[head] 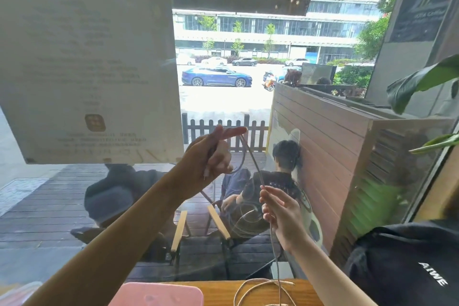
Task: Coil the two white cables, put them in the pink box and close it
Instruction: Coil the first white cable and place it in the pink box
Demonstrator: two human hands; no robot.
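Raised before a window, the left hand (211, 156) grips one end of a white cable (250, 154), looping it. The right hand (280, 213) pinches the cable lower down; slack trails onto the bench (218, 285) beside the closed pink box (159, 293). Coiling is under way; next probably comes another loop.

Daylight floods a large window (223, 82) facing a dark plank deck (49, 206), a picket fence (223, 129) and parked cars (216, 76). A paper notice (87, 57) hangs on the glass; a wooden table (218, 288) stands below.
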